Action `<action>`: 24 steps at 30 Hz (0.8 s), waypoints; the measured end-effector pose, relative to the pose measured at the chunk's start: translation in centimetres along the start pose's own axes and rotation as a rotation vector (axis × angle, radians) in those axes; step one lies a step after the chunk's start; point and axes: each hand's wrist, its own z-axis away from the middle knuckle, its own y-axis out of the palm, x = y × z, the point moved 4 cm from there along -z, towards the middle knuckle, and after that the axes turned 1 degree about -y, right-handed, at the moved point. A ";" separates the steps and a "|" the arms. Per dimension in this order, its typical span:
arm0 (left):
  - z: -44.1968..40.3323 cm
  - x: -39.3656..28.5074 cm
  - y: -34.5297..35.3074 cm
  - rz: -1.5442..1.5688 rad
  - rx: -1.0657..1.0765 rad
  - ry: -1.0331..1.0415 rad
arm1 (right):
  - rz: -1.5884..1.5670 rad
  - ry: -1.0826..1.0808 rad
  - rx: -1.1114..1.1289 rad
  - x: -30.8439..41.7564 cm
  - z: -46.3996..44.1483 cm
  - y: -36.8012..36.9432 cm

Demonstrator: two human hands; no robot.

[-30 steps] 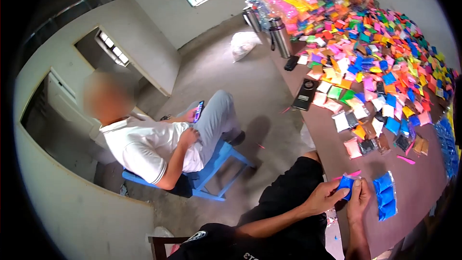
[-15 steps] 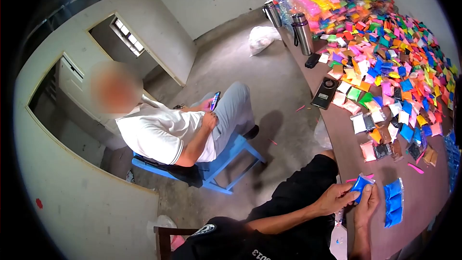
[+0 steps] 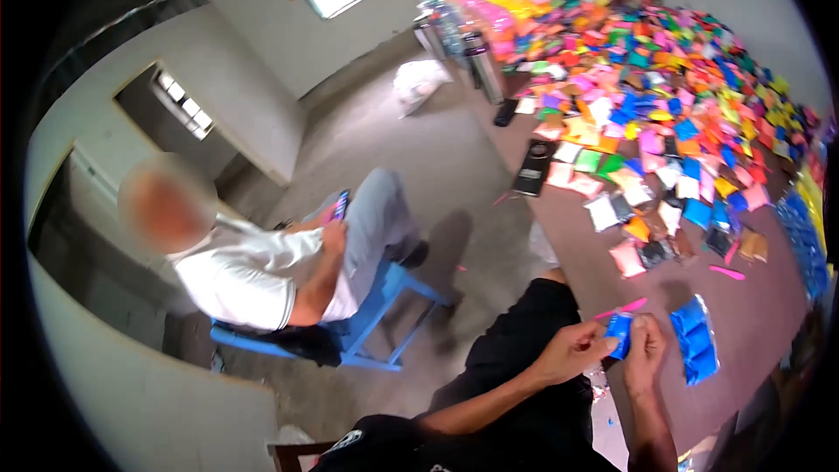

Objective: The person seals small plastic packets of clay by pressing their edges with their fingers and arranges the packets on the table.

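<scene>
A small blue packet [image 3: 620, 335] is pinched between my two hands just over the table's near edge. My left hand [image 3: 572, 352] grips its left side with thumb and fingers. On its right side my right hand [image 3: 645, 348] is closed at the upper edge. A strip of blue packets [image 3: 696, 341] lies on the brown table [image 3: 752, 367] to the right of my hands. Behind the held packet lies a pink plastic tool [image 3: 631, 306], and a second pink tool [image 3: 727, 273] rests farther back on the right.
Many coloured packets [image 3: 647, 105] are heaped across the table. A black phone [image 3: 534, 168] and a steel flask [image 3: 483, 68] stand or lie along its left edge. A person in a white shirt [image 3: 240, 271] sits on a blue chair [image 3: 376, 306], holding a phone.
The camera view has swung, shifting the whole scene leftward since half a second ago. Both hands remain on the blue packet, which now appears more upright.
</scene>
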 end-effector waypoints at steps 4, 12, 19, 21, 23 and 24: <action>-0.2 -1.1 -0.5 -0.045 -0.061 -0.016 | 0.050 -0.019 0.038 1.2 0.6 1.0; -0.2 -2.0 -0.1 -0.118 -0.115 0.037 | -0.013 0.012 0.073 2.2 0.4 0.8; -0.6 -1.5 -0.7 -0.058 -0.132 -0.013 | 0.043 -0.004 0.099 1.9 0.2 0.8; -0.8 -1.9 -0.6 -0.060 -0.166 0.034 | 0.026 -0.026 0.077 1.3 0.2 0.7; -1.3 -2.7 -0.7 -0.058 -0.240 0.069 | 0.093 -0.133 -0.010 2.2 0.2 0.7; -1.5 -3.1 -0.9 -0.053 -0.310 0.099 | 0.160 -0.237 -0.103 3.0 0.3 0.5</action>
